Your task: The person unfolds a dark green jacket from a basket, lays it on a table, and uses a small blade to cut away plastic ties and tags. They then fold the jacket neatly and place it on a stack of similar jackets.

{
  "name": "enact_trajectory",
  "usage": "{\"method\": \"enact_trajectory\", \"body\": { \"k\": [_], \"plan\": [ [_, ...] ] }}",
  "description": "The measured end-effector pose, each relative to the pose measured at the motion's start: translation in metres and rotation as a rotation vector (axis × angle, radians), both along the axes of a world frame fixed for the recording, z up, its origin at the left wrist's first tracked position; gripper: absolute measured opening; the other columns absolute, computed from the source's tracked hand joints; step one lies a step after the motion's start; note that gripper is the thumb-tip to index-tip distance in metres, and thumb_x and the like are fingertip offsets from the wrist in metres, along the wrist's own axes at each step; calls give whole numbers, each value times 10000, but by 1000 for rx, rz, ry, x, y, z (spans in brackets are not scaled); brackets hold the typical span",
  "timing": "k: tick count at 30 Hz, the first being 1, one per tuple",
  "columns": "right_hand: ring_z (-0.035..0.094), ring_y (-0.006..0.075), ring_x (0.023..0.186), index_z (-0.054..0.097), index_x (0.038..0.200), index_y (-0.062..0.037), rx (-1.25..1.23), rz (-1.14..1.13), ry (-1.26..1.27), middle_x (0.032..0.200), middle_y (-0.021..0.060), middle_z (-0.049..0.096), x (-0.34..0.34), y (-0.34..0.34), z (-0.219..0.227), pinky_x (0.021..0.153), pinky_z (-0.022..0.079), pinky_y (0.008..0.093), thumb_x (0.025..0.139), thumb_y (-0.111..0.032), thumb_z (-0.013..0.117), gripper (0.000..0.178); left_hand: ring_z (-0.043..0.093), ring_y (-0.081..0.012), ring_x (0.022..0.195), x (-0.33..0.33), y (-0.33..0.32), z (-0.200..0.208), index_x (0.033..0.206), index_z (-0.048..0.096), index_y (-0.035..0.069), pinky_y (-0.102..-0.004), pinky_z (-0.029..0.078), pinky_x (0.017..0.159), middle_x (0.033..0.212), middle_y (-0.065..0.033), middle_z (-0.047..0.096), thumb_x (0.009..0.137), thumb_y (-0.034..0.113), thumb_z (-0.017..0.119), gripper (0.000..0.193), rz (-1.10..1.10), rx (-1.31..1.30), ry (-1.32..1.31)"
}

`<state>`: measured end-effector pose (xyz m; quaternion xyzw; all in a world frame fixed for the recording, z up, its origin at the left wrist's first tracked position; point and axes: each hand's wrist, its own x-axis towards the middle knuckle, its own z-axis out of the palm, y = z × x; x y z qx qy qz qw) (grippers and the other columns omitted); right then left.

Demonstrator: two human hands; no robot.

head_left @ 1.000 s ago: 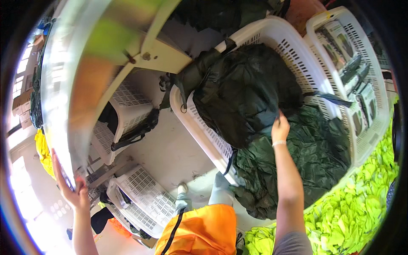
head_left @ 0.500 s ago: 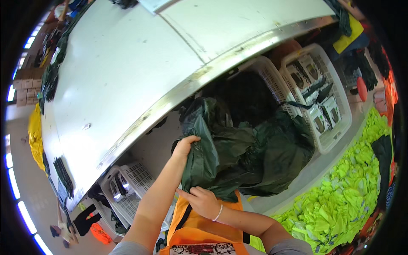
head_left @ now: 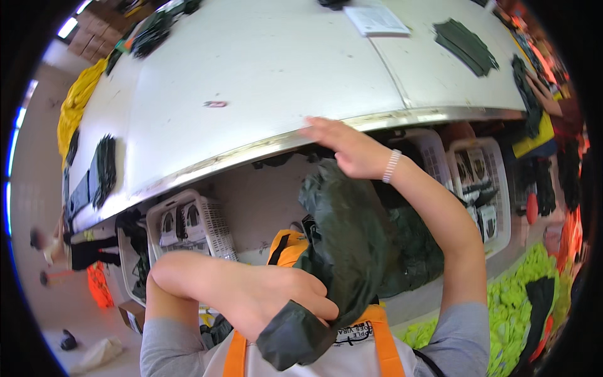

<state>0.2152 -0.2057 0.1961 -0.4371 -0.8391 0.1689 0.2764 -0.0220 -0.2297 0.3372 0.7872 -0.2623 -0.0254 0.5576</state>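
Observation:
My left hand [head_left: 286,301] is closed on a bunched dark green cloth [head_left: 348,232], thin and slightly shiny, close in front of my chest. One end of it sticks out below my fist, and the rest rises in a thick fold toward the table edge. What kind of piece it is cannot be made out. My right hand [head_left: 352,147], with a beaded bracelet at the wrist, is stretched out flat above the cloth's upper end, its fingertips over the metal edge of the white table [head_left: 264,81]. Nothing shows in its fingers.
Below the table edge stand white plastic baskets with packaged goods, one on the left [head_left: 210,217] and one on the right [head_left: 502,188]. A heap of neon yellow garments [head_left: 521,308] lies at the right. Dark green stacks [head_left: 465,47] and a paper pad [head_left: 377,20] rest on the table.
The cloth has been drawn up toward my chest, my left hand coming down with it. My right hand has let go and swung up to the table edge. The view has turned.

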Motion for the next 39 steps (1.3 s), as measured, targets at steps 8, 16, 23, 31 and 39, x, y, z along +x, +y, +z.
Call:
{"method": "enact_trajectory", "body": {
  "k": [8,16,23,31,39],
  "plan": [
    [572,254,1053,486,1292,-55,-1201,579,-326,1232,159,566,-49,-58,-63,882,466,361,766,-155,685,571,607,-232,916,-227,22,20,1010,614,-47,-335,459,861,1008,-117,633,602,109,643,438,1278,-62,-88],
    [591,207,692,668,776,-41,-1051,123,-196,747,93,620,-100,-126,110,641,476,341,681,-357,802,356,593,-105,837,-250,89,5,952,641,13,-268,488,798,902,-26,661,679,47,807,321,1442,120,49],
    [588,137,650,622,901,26,637,-928,698,779,81,664,-3,-38,168,631,490,246,765,43,573,145,573,-174,792,-143,155,-25,984,622,-9,-306,460,764,868,-87,651,791,137,721,262,1591,220,-401],
    [509,204,901,509,739,-142,507,209,-271,816,39,491,-219,-75,52,810,429,346,718,-189,563,74,586,-195,773,-80,188,-56,1019,620,74,-341,495,732,884,-52,637,899,236,591,203,675,-1455,-59],
    [391,207,1298,328,1409,-9,-1062,-31,1078,1429,117,392,-125,-113,23,1072,295,321,741,-75,736,784,635,-223,799,-74,199,-26,1180,577,169,-412,544,683,943,-51,640,932,348,521,311,766,-1497,-434]
  ]
}}
